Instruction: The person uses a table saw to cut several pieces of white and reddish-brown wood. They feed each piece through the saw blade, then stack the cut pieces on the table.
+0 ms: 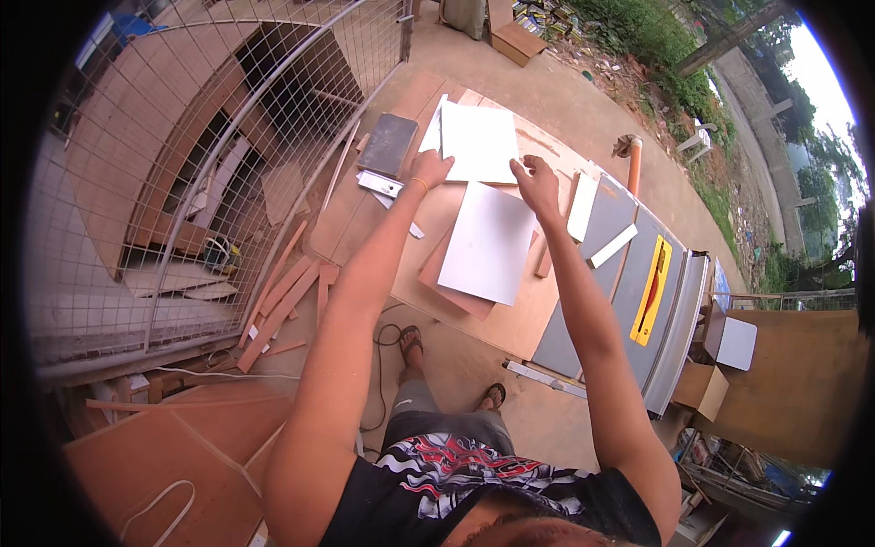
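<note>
My left hand grips the lower left edge of a white board at the far end of a wooden worktop, its fingers closed on it. My right hand has curled fingers at that board's right corner, closed on the edge. Another narrow white piece lies under the board's left side. Beside my left hand are a dark grey rectangular block and a small white-and-silver metal piece. Nearer me, a second white board rests askew on a pinkish board.
A table saw with a yellow throat plate adjoins on the right, white strips on it. A wire-mesh gate stands left, near loose wood strips. A cable lies on the floor. An orange pipe rises beyond.
</note>
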`<state>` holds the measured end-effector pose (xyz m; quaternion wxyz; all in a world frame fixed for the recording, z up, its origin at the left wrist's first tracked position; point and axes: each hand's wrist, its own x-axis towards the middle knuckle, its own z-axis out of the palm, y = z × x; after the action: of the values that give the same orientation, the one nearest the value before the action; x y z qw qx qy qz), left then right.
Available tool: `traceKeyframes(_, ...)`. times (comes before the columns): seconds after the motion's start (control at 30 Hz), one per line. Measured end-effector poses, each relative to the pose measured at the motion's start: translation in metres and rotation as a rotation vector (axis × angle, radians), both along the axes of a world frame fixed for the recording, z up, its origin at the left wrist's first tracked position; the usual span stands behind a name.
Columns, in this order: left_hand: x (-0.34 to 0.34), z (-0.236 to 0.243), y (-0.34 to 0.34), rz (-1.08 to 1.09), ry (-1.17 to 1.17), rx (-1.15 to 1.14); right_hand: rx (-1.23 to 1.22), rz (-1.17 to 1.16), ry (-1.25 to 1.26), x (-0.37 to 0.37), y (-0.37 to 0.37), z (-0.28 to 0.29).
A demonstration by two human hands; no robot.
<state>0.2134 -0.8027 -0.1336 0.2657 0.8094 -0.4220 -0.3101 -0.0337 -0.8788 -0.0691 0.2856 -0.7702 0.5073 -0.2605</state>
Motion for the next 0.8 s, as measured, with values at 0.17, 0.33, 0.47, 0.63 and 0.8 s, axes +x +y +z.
traceKeyframes(0.17,-0.047,-0.025,-0.030,0.104,-0.039,-0.027,0.361,-0.282,0.426,0.017,-0.096,-0.074)
traceKeyframes(0.33,-0.011,-0.023,-0.016,0.266,0.344,-0.382,0.483,-0.170,-0.075,0.058,-0.083,-0.036)
traceKeyframes(0.47,-0.006,0.022,-0.008,0.273,0.846,-0.643,0.317,-0.102,-0.441,0.047,-0.060,0.012)
traceKeyframes(0.63,-0.040,0.094,0.078,0.153,0.757,-0.870,0.246,0.095,-0.977,-0.001,0.055,0.095)
traceKeyframes(0.8,-0.061,0.166,0.155,-0.037,1.197,-0.845,0.344,0.034,-1.278,-0.111,0.108,0.107)
